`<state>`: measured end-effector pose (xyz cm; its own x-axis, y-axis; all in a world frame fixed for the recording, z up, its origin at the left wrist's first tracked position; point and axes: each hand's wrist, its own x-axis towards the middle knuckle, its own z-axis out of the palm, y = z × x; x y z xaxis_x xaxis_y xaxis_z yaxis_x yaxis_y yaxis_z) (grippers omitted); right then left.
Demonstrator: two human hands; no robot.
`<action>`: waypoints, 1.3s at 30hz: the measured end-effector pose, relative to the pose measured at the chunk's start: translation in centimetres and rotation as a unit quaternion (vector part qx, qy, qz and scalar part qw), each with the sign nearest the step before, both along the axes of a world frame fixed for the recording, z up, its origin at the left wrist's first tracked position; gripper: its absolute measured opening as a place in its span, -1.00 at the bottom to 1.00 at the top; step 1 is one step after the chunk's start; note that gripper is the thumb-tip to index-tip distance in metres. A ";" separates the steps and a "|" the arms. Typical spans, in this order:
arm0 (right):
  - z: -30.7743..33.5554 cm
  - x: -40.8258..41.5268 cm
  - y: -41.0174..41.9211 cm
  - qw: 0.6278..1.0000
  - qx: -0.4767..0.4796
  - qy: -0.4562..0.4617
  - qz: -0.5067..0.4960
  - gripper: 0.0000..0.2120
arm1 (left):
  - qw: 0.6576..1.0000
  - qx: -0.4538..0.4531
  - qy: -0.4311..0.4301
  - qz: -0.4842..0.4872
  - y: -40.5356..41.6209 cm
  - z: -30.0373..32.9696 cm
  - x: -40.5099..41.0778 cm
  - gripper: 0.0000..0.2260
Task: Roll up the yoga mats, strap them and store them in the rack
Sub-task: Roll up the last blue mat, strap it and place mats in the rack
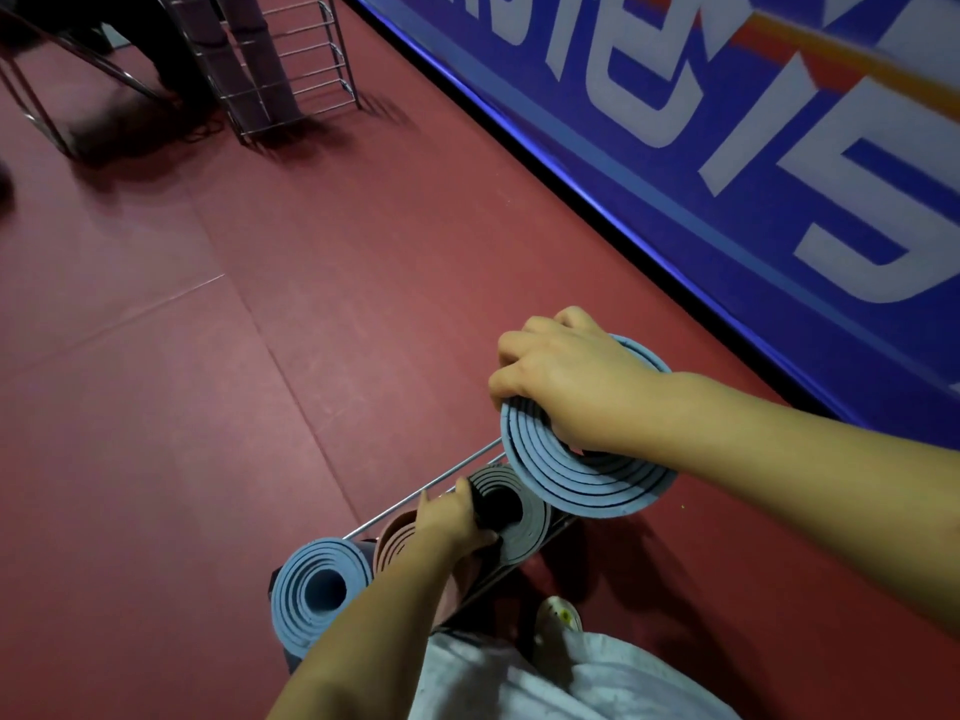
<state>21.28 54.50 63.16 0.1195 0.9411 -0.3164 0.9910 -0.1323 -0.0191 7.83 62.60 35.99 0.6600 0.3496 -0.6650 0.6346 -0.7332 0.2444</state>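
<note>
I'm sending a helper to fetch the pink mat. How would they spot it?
Find the low wire rack on the red floor by the blue banner wall. Upright rolled mats fill it; the pink rolled yoga mat stands between a blue roll and a grey roll. It is the only pink one.

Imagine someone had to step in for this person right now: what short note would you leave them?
Right hand: pressing on top of the big blue rolled mat, which stands on end at the far end of the wire rack.
Left hand: gripping the grey rolled mat beside it.
Already standing in the rack: a pink mat and a smaller blue mat.
Done: four mats rolled.
Left: seat the big blue mat fully. Straps hard to see; check them.
</note>
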 end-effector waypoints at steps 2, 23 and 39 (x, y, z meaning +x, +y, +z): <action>-0.1 0.1 -0.1 1.000 0.003 -0.003 -0.002 -0.57 | 1.000 0.005 0.011 0.019 -0.3 -1.1 1.0 -0.21; 0.8 6.3 -3.4 0.976 0.079 0.103 -0.176 -0.54 | 0.987 0.001 0.055 0.154 0.8 -3.0 5.7 -0.63; 1.4 6.3 -3.0 0.965 -0.013 0.133 -0.225 -0.64 | 0.992 -0.020 0.041 0.121 -0.1 -1.4 2.3 -0.31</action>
<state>27.55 51.49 64.54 0.4259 0.8035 -0.4159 0.7932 -0.5527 -0.2557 10.14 62.54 34.60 0.5031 0.4644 -0.7288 0.8100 -0.5474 0.2104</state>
